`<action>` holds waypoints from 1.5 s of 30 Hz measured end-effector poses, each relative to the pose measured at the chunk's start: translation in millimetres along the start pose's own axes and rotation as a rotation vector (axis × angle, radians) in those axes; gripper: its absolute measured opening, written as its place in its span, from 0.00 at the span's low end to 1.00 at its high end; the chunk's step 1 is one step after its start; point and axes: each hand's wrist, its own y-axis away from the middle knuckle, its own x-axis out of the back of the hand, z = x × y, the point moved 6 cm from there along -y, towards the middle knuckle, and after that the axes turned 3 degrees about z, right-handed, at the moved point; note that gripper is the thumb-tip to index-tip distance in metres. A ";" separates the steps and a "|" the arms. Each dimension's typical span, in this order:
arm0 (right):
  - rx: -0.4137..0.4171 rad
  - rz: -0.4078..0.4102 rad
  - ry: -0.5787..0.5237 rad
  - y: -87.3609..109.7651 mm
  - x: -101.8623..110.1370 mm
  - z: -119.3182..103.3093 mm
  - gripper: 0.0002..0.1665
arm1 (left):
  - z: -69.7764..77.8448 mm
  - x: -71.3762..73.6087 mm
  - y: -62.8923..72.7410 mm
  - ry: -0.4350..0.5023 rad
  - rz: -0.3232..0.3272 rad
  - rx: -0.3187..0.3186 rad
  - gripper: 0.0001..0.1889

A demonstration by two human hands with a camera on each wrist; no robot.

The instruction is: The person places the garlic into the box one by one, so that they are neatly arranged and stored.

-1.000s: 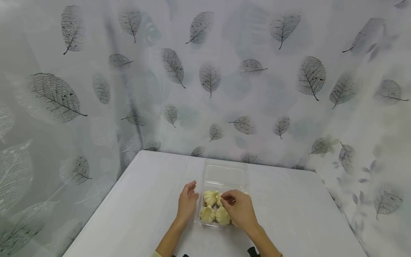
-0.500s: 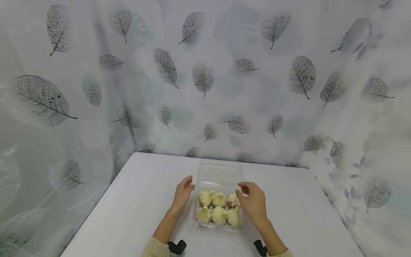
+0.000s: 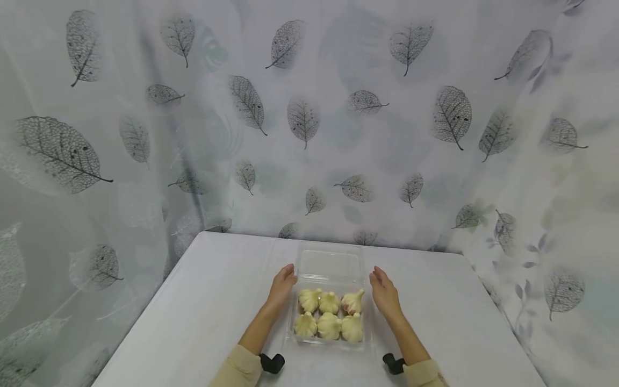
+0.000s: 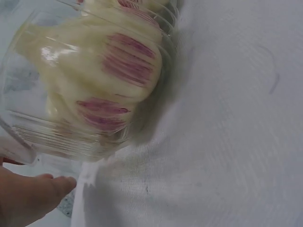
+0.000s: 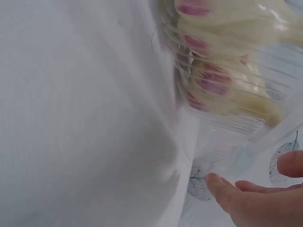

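A clear plastic clamshell box (image 3: 368,325) sits on the white table, its lid (image 3: 331,263) folded back toward the curtain. Inside lie several pale garlic bulbs (image 3: 329,326) in two rows; purple patches show on a bulb (image 4: 113,71) through the wall in the left wrist view. My left hand (image 3: 282,287) is at the box's left side by the hinge, fingers extended. At the right side, my right hand (image 3: 385,293) is held just off the box with its fingers loosely stretched forward. Neither hand holds anything.
White cloth covers the table (image 3: 232,279), which ends at a leaf-printed curtain (image 3: 329,134) behind and at both sides. Black wrist mounts (image 3: 272,363) stick out inward from both forearms near the beige sleeves (image 3: 237,368).
My right hand has withdrawn from over the bulbs to the box's right side, and its bent fingers have straightened. The back right bulb's stem has swung upright. The left hand stays beside the box.
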 end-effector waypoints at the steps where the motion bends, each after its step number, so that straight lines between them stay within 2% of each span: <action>1: -0.021 -0.019 -0.031 -1.4 -1.7 2.3 0.34 | -1.1 -0.8 -0.9 -0.001 0.008 0.000 0.29; 3: -0.055 -0.049 -0.132 -4.7 -5.5 6.2 0.34 | -4.5 -2.5 -3.8 0.000 0.018 0.001 0.29; 6: -0.099 -0.078 -0.298 -8.0 -11.3 7.9 0.33 | -23.3 -4.4 -18.8 0.007 0.039 0.028 0.29; 9: -0.136 -0.135 -0.454 -9.2 -18.5 8.2 0.33 | -25.1 -5.4 -21.3 0.041 0.025 0.046 0.29; 12: -0.158 -0.194 -0.555 -9.2 -24.2 10.0 0.35 | -25.1 -6.5 -22.0 0.099 -0.006 0.052 0.30; 14: -0.165 -0.201 -0.589 -9.0 -26.2 12.5 0.36 | -25.7 -7.3 -22.0 0.140 -0.024 0.064 0.30; 22: -0.122 -0.194 -0.635 -5.7 -26.7 19.0 0.43 | -24.9 -8.5 -22.3 0.213 -0.024 0.060 0.29; 31: -0.185 -0.192 -0.646 -8.8 -26.5 21.3 0.34 | -27.1 -9.1 -22.1 0.232 -0.023 0.021 0.28; 37: -0.177 -0.186 -0.678 -10.9 -26.0 23.3 0.34 | -25.8 -8.8 -23.7 0.221 0.000 -0.003 0.27; 45: -0.139 -0.155 -0.702 -13.3 -25.2 26.4 0.35 | -23.6 -10.4 -21.8 0.271 0.022 -0.046 0.26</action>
